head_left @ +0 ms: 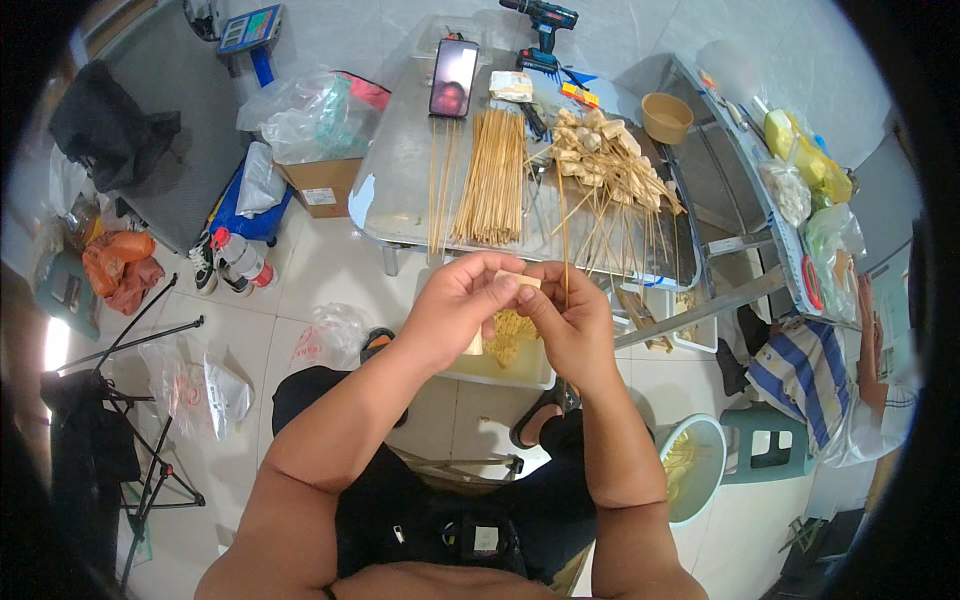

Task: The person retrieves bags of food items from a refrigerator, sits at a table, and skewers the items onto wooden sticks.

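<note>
My left hand [466, 307] grips a pale, flat strip of food [519, 280], perhaps tofu skin, in front of the metal table [405, 187]. Beside it, my right hand [571, 319] touches the strip's other end and also holds a thin wooden skewer [563, 225] upright between its fingers. Another pale piece shows under my left palm. Below both hands, a white tray [534, 369] contains yellowish food strips [511, 339]. A bundle of bare skewers [491, 180] lies on the table, left of a heap of skewered pale food [604, 154].
A phone [453, 79], a cordless drill [547, 34] and a tan bowl [667, 118] stand towards the table's far side. A bucket [712, 469] and a green stool [772, 442] are at right. Another person's arm [870, 345] shows at the far right.
</note>
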`<state>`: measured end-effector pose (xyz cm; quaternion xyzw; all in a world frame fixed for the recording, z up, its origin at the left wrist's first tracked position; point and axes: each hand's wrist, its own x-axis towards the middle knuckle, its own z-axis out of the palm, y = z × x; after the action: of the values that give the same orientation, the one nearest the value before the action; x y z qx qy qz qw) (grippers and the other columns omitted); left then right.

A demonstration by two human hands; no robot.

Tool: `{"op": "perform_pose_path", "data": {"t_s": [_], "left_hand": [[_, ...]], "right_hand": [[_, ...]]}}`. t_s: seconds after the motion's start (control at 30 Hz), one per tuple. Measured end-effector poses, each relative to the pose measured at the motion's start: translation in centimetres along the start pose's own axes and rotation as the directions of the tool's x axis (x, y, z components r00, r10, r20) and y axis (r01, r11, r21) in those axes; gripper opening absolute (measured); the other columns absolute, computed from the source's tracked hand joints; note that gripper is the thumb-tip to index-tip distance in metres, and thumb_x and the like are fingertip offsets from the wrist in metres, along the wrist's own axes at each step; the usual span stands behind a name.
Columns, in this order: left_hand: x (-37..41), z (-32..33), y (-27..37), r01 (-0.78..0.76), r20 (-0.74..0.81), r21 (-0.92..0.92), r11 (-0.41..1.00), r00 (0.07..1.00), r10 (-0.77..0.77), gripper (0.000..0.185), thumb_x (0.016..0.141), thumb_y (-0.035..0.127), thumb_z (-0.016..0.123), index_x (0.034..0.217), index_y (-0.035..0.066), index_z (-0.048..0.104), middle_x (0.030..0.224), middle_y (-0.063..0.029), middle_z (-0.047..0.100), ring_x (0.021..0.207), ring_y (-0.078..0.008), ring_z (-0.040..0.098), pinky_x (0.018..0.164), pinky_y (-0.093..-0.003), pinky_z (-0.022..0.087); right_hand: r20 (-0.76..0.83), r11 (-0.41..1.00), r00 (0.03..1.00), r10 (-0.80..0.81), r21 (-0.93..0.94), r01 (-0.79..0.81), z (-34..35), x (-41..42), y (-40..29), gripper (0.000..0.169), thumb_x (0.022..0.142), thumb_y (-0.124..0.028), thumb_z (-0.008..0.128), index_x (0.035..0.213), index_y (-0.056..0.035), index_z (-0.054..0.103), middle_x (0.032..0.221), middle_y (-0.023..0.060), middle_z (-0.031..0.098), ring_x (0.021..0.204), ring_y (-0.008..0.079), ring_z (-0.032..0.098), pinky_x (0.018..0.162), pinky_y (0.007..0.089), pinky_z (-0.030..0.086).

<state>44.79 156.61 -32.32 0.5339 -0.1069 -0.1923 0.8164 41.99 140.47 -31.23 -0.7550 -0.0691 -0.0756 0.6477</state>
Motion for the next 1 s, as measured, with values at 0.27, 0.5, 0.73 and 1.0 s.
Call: {"op": "perform_pose_path", "data": {"t_s": [0.27,0.5,0.73,1.0], "left_hand": [[1.3,-2.3,0.4,-0.015,-0.295,-0.476,0.880,0.944,-0.144,0.016,0.094,0.016,0.058,0.102,0.005,0.051,0.093,-0.0099,0.062,0.073,-0.0119,0.059,0.052,-0.0200,0.045],[1.7,-3.0,0.5,-0.083,-0.323,-0.458,0.885,0.943,-0.079,0.016,0.094,0.018,0.058,0.103,0.006,0.052,0.095,-0.0112,0.063,0.074,-0.0124,0.059,0.055,-0.0213,0.048],[1.5,-2.7,0.0,-0.107,-0.334,-0.423,0.900,0.941,-0.045,0.015,0.093,0.016,0.060,0.103,0.008,0.052,0.095,-0.0097,0.063,0.078,-0.0147,0.061,0.056,-0.0221,0.049],[1.5,-2.6,0.2,-0.122,-0.301,-0.404,0.906,0.953,-0.006,0.015,0.091,0.010,0.063,0.102,0.006,0.053,0.096,-0.0095,0.062,0.081,-0.0158,0.061,0.056,-0.0218,0.049]], "right_hand": [[0.201,0.966,0.946,0.256,-0.026,-0.256,-1.2,-2.8,-1.9,0.034,0.103,-0.026,0.041,0.114,0.0003,0.059,0.062,0.0002,0.052,0.056,0.0064,0.045,0.053,0.0231,0.037],[0.313,0.924,0.874,0.371,-0.030,-0.381,0.3,-4.8,-1.6,0.031,0.101,-0.017,0.044,0.126,-0.0011,0.055,0.059,-0.0035,0.044,0.051,0.0059,0.041,0.048,0.0214,0.035],[0.307,0.923,0.876,0.372,-0.026,-0.383,0.4,-4.5,-1.1,0.031,0.101,-0.016,0.045,0.124,0.0014,0.056,0.057,-0.0039,0.043,0.048,0.0058,0.039,0.046,0.0215,0.034],[0.306,0.921,0.873,0.380,-0.037,-0.388,0.5,-4.4,-0.9,0.029,0.101,-0.016,0.046,0.121,0.0010,0.058,0.057,-0.0043,0.043,0.048,0.0050,0.039,0.046,0.0218,0.033]]}}
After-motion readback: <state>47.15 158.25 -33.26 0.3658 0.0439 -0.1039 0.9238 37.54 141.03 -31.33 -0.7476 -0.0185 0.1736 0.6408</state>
